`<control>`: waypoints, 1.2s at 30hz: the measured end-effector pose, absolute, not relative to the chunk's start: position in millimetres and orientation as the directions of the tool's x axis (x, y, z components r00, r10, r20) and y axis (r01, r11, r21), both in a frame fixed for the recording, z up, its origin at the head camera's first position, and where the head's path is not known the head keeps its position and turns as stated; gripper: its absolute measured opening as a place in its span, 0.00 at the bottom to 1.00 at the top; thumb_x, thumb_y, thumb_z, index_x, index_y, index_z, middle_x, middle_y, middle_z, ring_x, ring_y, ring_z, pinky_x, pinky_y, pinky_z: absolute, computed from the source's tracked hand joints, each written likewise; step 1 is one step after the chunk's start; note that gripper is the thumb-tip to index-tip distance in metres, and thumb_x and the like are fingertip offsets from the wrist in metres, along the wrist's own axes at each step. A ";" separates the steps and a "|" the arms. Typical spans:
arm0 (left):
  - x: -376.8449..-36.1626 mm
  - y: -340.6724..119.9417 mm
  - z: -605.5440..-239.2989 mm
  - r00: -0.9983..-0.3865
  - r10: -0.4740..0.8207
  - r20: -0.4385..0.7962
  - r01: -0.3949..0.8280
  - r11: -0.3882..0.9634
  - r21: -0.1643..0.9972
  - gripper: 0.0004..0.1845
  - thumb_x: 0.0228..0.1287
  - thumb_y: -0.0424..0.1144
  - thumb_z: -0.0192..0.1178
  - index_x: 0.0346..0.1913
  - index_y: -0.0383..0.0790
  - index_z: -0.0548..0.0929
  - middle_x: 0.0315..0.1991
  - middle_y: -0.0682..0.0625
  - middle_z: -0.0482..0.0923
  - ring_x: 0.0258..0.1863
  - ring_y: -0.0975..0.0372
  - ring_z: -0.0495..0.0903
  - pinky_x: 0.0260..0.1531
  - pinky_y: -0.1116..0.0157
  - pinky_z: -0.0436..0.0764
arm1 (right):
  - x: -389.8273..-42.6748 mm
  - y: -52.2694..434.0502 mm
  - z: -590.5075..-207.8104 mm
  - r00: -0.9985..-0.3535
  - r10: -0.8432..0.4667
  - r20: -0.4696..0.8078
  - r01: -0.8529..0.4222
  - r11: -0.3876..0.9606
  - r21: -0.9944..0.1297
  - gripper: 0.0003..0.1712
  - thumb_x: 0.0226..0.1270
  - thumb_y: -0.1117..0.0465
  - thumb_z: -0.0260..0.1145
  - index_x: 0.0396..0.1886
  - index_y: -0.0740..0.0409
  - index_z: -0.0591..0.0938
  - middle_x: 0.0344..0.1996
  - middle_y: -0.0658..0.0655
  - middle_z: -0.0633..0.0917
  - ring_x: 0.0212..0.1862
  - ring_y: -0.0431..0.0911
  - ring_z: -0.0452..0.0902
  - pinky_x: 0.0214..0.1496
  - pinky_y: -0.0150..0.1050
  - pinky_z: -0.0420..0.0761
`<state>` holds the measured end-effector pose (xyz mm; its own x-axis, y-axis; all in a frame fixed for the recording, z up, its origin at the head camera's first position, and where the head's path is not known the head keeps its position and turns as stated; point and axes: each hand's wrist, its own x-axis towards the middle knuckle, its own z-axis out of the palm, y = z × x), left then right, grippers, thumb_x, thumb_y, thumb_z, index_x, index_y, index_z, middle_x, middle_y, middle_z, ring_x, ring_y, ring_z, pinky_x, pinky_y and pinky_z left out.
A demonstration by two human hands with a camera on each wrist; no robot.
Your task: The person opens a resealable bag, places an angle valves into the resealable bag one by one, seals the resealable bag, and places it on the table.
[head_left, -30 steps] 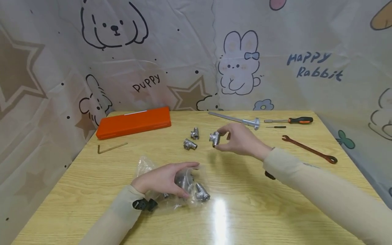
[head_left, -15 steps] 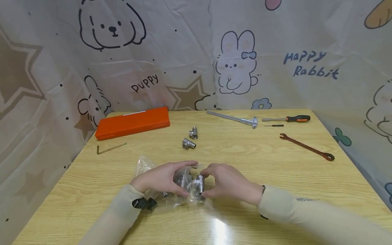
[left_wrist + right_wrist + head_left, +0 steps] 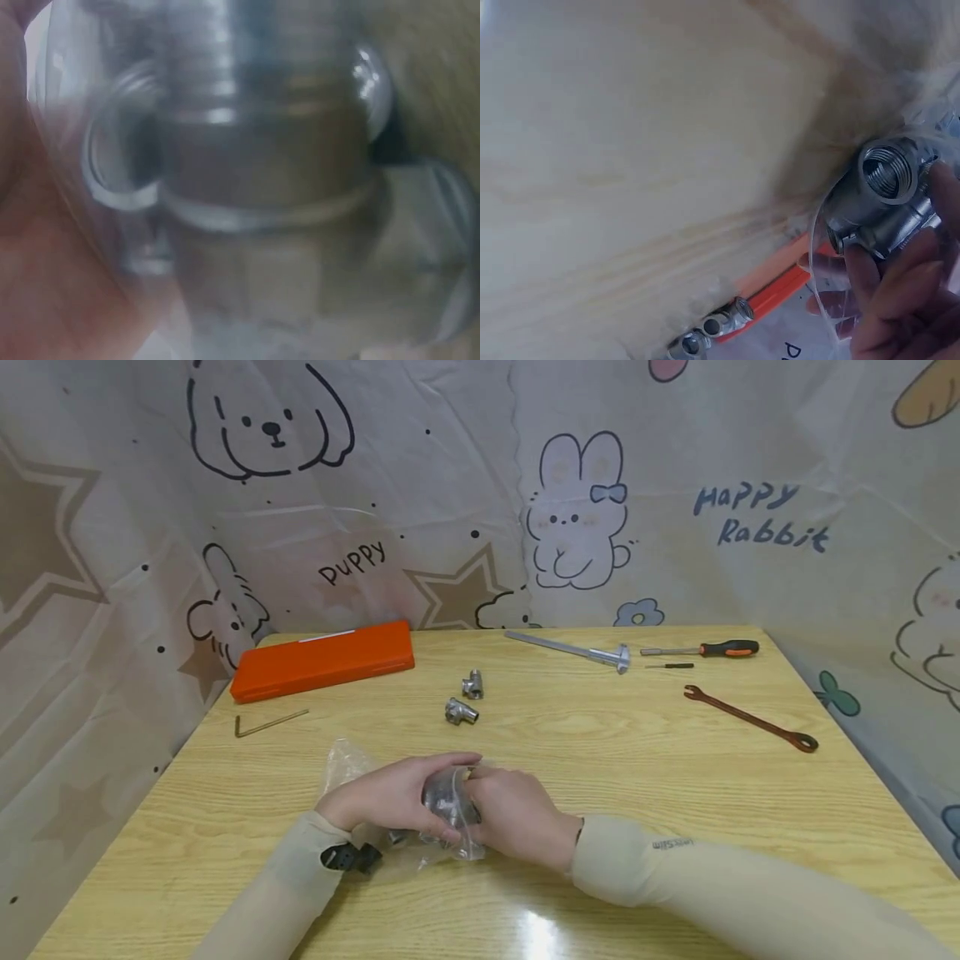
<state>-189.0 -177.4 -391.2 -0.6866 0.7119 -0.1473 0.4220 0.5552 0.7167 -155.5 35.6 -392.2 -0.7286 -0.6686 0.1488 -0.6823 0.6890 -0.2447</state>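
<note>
My left hand [image 3: 397, 795] grips a clear plastic bag [image 3: 345, 762] around several metal tee fittings, thumb and fingers spread about its mouth. At that mouth, my right hand [image 3: 521, 814] has its fingertips inside. In the right wrist view its curled fingers [image 3: 907, 281] hold a shiny tee fitting [image 3: 846, 204] with a threaded opening, beside other fittings. Close up in the left wrist view, a blurred threaded fitting [image 3: 262, 161] shows through the plastic. Two loose tee fittings, one [image 3: 472, 685] behind the other [image 3: 461, 712], lie beyond the bag.
An orange case [image 3: 322, 662] lies at the back left, with a hex key [image 3: 272, 723] in front. Along the back right are a caliper [image 3: 567, 649], a nut driver [image 3: 701, 649] and a small screwdriver [image 3: 670, 666]. A reddish wrench [image 3: 750, 718] lies at the right.
My right hand has carried a tee fitting from the table's middle down to the bag, and its fingers have gone into the mouth. The left hand has kept its hold.
</note>
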 end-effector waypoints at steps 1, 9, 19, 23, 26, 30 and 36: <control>-188.9 -177.7 -391.0 -0.688 0.710 -0.148 0.420 0.557 0.716 0.55 0.45 0.59 0.77 0.77 0.54 0.61 0.71 0.60 0.64 0.67 0.65 0.65 0.66 0.55 0.65 | -155.0 34.4 -391.7 -0.727 -0.671 0.146 -0.685 0.693 -0.226 0.20 0.53 0.46 0.78 0.38 0.53 0.86 0.37 0.50 0.85 0.32 0.40 0.80 0.30 0.35 0.82; -188.5 -180.5 -391.4 -0.689 0.709 -0.151 0.425 0.564 0.708 0.54 0.47 0.60 0.76 0.77 0.55 0.60 0.72 0.60 0.62 0.70 0.63 0.61 0.68 0.52 0.61 | -156.4 43.6 -387.3 -0.703 -0.703 0.107 -0.703 0.665 -0.252 0.26 0.52 0.47 0.78 0.49 0.54 0.86 0.46 0.51 0.85 0.40 0.41 0.82 0.39 0.36 0.83; -190.2 -181.3 -392.6 -0.666 0.733 -0.138 0.451 0.543 0.709 0.53 0.51 0.59 0.74 0.77 0.52 0.59 0.72 0.61 0.64 0.72 0.63 0.58 0.69 0.51 0.61 | -186.0 87.8 -353.8 -0.723 -0.673 0.155 -0.675 0.643 -0.361 0.24 0.55 0.51 0.77 0.49 0.59 0.87 0.43 0.56 0.88 0.41 0.49 0.85 0.45 0.42 0.84; -191.4 -181.5 -391.9 -0.665 0.734 -0.139 0.447 0.540 0.713 0.53 0.51 0.58 0.74 0.77 0.51 0.59 0.71 0.62 0.65 0.72 0.64 0.57 0.69 0.51 0.61 | -224.8 99.1 -344.4 -0.777 -0.614 0.136 -0.611 0.687 -0.393 0.26 0.58 0.51 0.76 0.53 0.60 0.85 0.47 0.57 0.87 0.42 0.48 0.84 0.48 0.43 0.83; -191.8 -182.1 -390.6 -0.668 0.731 -0.141 0.445 0.544 0.712 0.52 0.52 0.58 0.74 0.77 0.51 0.59 0.70 0.64 0.65 0.72 0.64 0.57 0.69 0.52 0.60 | -263.4 99.4 -348.5 -0.819 -0.568 0.080 -0.539 0.715 -0.445 0.29 0.60 0.53 0.75 0.58 0.62 0.82 0.51 0.59 0.85 0.47 0.51 0.82 0.53 0.47 0.80; -191.9 -182.2 -392.0 -0.663 0.737 -0.134 0.448 0.534 0.717 0.52 0.52 0.57 0.74 0.77 0.51 0.59 0.70 0.64 0.65 0.72 0.64 0.57 0.69 0.52 0.60 | -309.6 90.4 -363.9 -0.845 -0.534 -0.015 -0.458 0.739 -0.495 0.34 0.63 0.53 0.74 0.64 0.64 0.77 0.58 0.62 0.81 0.56 0.56 0.78 0.60 0.50 0.76; -190.9 -181.6 -392.5 -0.657 0.744 -0.125 0.458 0.525 0.717 0.52 0.52 0.57 0.74 0.77 0.51 0.59 0.70 0.63 0.65 0.72 0.64 0.57 0.70 0.53 0.60 | -347.3 64.1 -383.1 -0.828 -0.556 -0.069 -0.460 0.746 -0.482 0.39 0.62 0.53 0.74 0.68 0.67 0.71 0.63 0.64 0.76 0.66 0.57 0.69 0.69 0.49 0.67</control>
